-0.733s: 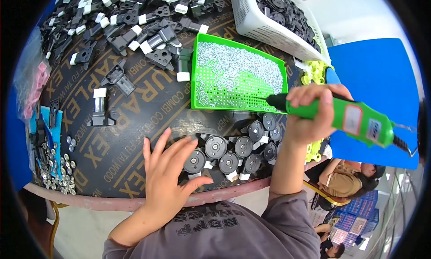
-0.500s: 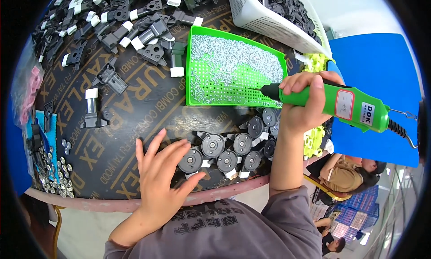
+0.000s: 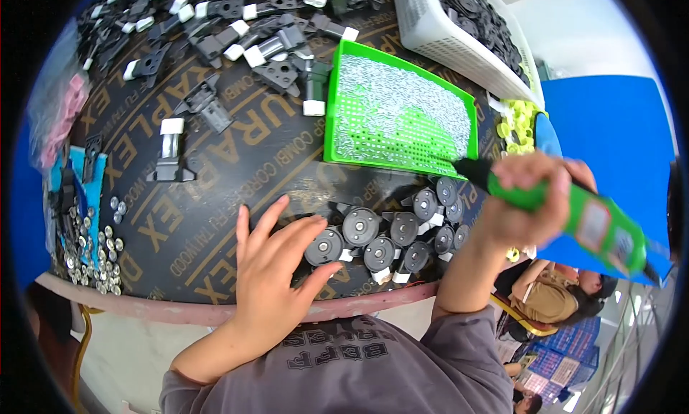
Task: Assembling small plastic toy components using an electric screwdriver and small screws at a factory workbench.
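My right hand is wrapped round a green electric screwdriver, blurred by motion. Its dark nose reaches the near right corner of a green perforated tray, which holds many small silvery screws. Whether the bit carries a screw cannot be made out. Spread fingers and thumb show on my left hand, which holds nothing. It hovers at or rests on the near part of the table, beside the leftmost of several black wheel assemblies; whether it touches that one is unclear.
Black brackets with white ends lie heaped at the far left. A white basket of black parts stands at the far right, near yellow-green rings. Small metal discs lie at the left. Other people sit beyond the right edge.
My right hand has swung the screwdriver right and slightly nearer, its tip moving from mid-tray to the corner. The whole view has shifted, with table items appearing further right. My left hand stays spread.
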The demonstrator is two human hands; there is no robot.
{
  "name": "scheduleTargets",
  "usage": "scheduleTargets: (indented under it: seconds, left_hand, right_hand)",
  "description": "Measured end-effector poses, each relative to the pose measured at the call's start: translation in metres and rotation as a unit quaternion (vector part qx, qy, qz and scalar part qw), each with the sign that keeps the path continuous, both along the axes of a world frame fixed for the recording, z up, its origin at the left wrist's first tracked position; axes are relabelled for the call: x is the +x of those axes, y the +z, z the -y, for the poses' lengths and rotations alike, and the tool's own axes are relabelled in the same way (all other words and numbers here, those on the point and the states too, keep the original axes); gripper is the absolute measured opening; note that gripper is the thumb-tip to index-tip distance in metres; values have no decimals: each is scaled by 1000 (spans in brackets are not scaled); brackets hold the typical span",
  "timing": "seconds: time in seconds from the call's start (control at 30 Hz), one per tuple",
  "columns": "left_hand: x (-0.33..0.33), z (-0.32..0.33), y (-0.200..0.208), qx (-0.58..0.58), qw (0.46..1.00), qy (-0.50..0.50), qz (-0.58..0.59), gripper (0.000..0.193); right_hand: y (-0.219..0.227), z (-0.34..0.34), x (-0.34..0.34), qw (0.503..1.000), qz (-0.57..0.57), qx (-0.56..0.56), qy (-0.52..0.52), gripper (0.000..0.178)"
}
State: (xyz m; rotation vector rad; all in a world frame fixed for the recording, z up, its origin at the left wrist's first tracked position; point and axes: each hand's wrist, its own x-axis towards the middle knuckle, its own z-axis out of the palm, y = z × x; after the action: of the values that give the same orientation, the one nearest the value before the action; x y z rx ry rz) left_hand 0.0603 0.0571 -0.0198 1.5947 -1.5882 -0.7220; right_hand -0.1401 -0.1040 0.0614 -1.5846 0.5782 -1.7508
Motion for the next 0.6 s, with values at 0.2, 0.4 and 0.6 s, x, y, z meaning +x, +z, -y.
scheduleTargets:
  seconds: [0.2, 0.4, 0.6]
  left_hand:
    - [1, -1, 1, -16, 1000, 22, 9, 50]
    - [3, -1, 1, -22, 1000, 12, 2, 48]
    - [4, -2, 2, -1, 1000, 3, -25, 55]
  right_hand:
    - [36, -74, 36, 962, -116, -26, 247, 23]
    - [11, -85, 58, 944, -115, -9, 310, 32]
    - [5, -80, 65, 945, -144, -16, 293, 28]
